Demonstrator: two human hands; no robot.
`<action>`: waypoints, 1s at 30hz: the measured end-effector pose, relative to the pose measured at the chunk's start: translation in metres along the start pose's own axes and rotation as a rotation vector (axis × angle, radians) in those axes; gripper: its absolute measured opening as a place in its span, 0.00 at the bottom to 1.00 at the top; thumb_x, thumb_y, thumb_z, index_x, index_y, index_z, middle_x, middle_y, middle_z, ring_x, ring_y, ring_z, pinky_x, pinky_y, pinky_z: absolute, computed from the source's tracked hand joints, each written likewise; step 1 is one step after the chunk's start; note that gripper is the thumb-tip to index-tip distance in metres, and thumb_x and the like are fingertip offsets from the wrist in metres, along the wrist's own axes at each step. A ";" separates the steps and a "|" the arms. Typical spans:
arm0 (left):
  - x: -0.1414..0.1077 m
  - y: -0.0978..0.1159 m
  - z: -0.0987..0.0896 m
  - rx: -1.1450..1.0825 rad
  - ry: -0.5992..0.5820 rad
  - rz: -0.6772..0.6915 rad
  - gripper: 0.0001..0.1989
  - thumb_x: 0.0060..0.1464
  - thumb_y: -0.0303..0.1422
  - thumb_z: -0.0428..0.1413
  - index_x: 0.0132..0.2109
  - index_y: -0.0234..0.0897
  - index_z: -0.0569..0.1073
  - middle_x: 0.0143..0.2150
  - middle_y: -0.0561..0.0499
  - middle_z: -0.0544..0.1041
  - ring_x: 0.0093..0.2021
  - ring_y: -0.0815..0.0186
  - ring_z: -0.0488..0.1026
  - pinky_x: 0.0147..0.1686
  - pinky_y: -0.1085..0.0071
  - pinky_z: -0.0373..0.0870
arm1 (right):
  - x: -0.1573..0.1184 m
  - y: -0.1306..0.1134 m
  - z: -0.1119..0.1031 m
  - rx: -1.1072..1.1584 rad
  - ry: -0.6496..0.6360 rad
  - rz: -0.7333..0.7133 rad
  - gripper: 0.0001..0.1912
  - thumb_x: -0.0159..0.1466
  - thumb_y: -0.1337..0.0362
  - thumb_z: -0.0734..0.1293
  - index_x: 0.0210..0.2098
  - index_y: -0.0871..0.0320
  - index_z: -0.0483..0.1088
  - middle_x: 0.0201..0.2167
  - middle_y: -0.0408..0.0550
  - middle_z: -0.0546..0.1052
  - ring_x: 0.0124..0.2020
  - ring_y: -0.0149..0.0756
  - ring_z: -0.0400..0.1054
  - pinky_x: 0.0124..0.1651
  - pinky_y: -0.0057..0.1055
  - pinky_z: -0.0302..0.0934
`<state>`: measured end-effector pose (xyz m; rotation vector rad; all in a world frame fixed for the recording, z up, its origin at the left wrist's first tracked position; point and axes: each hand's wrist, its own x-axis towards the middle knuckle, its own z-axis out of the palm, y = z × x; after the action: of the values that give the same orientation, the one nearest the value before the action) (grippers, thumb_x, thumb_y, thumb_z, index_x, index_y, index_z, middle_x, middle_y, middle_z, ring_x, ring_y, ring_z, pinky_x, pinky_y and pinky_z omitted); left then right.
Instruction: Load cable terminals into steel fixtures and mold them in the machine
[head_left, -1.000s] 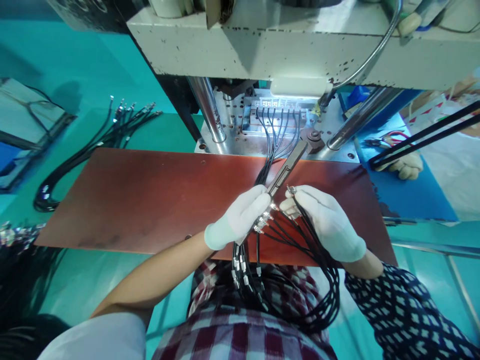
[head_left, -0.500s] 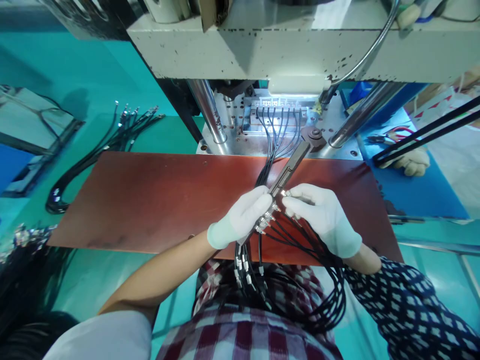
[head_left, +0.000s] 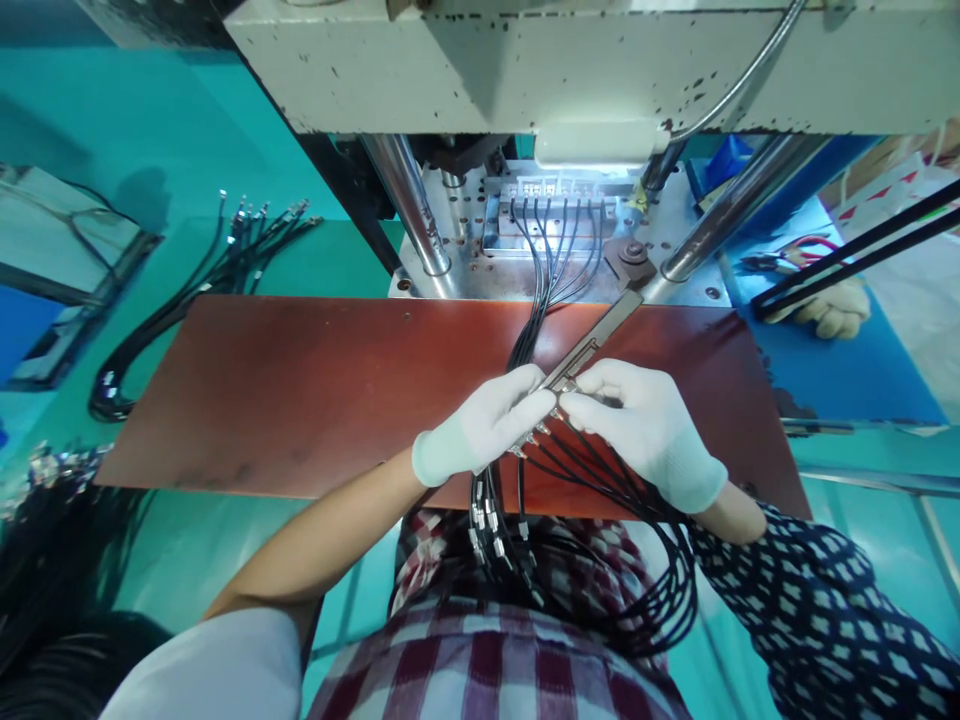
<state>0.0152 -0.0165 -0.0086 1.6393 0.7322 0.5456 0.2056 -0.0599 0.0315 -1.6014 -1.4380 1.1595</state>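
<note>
My gloved left hand (head_left: 491,420) is wrapped round a long metal bar (head_left: 600,335), which slants up and away to the right above the brown board (head_left: 337,400). Metal cable ends sit in a row along the bar near my left fingers. My gloved right hand (head_left: 645,430) pinches the metal end of a black cable against the bar's edge; its fingertips partly hide that end. Several black cables (head_left: 667,600) hang from beneath this hand and loop over my lap. Behind the bar, another cable bundle (head_left: 531,340) runs into a metal mould (head_left: 555,225) on the press.
The press's pale beam (head_left: 450,80) spans the top, between a left steel column (head_left: 409,205) and a right one (head_left: 742,210). More cables (head_left: 172,315) lie to the left. Pliers (head_left: 787,255) and a work glove (head_left: 836,308) rest on a blue surface at right.
The bar has tilted lower toward the right, and my right fingertips have come closer to it with the cable end. The whole view has shifted slightly.
</note>
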 end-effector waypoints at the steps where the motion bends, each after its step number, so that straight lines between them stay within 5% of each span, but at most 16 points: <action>1: 0.000 0.000 0.000 -0.010 -0.005 -0.002 0.19 0.66 0.47 0.48 0.34 0.37 0.61 0.27 0.57 0.61 0.26 0.73 0.60 0.26 0.75 0.61 | -0.001 0.002 -0.001 -0.006 -0.001 0.002 0.09 0.60 0.59 0.70 0.28 0.59 0.73 0.25 0.44 0.76 0.28 0.32 0.68 0.30 0.26 0.61; 6: 0.000 0.003 0.002 -0.074 0.013 0.019 0.20 0.66 0.47 0.46 0.33 0.35 0.63 0.28 0.56 0.61 0.28 0.72 0.59 0.29 0.73 0.59 | -0.012 0.006 -0.011 -0.060 -0.017 -0.005 0.10 0.62 0.59 0.69 0.41 0.55 0.78 0.42 0.45 0.81 0.44 0.37 0.74 0.47 0.28 0.66; 9: 0.000 0.002 0.002 -0.111 0.007 0.013 0.20 0.67 0.47 0.46 0.35 0.34 0.65 0.29 0.56 0.62 0.28 0.72 0.59 0.30 0.73 0.59 | -0.016 0.006 -0.018 -0.139 0.049 -0.034 0.11 0.64 0.59 0.67 0.44 0.53 0.79 0.44 0.44 0.79 0.46 0.36 0.73 0.48 0.27 0.65; 16: -0.001 0.002 0.001 -0.201 -0.036 -0.013 0.20 0.66 0.48 0.46 0.35 0.34 0.65 0.28 0.55 0.63 0.29 0.71 0.59 0.30 0.72 0.60 | -0.003 0.008 -0.031 0.063 -0.108 0.085 0.18 0.70 0.55 0.60 0.33 0.59 0.74 0.26 0.44 0.72 0.31 0.32 0.67 0.38 0.28 0.62; 25: 0.001 0.007 -0.002 -0.167 -0.076 -0.002 0.20 0.67 0.47 0.45 0.34 0.34 0.64 0.29 0.55 0.62 0.29 0.70 0.59 0.31 0.72 0.60 | 0.000 0.001 -0.025 -0.080 -0.223 -0.085 0.16 0.69 0.58 0.60 0.27 0.59 0.68 0.28 0.45 0.73 0.32 0.34 0.65 0.36 0.30 0.59; 30: 0.000 0.007 -0.002 -0.036 -0.060 0.018 0.19 0.66 0.46 0.47 0.33 0.35 0.62 0.28 0.56 0.60 0.29 0.71 0.57 0.31 0.72 0.58 | -0.003 -0.005 -0.020 -0.071 -0.171 -0.007 0.19 0.70 0.58 0.58 0.24 0.58 0.62 0.23 0.42 0.67 0.28 0.31 0.59 0.30 0.29 0.53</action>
<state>0.0143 -0.0159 -0.0016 1.6233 0.6614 0.5174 0.2225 -0.0602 0.0440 -1.5747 -1.6082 1.2801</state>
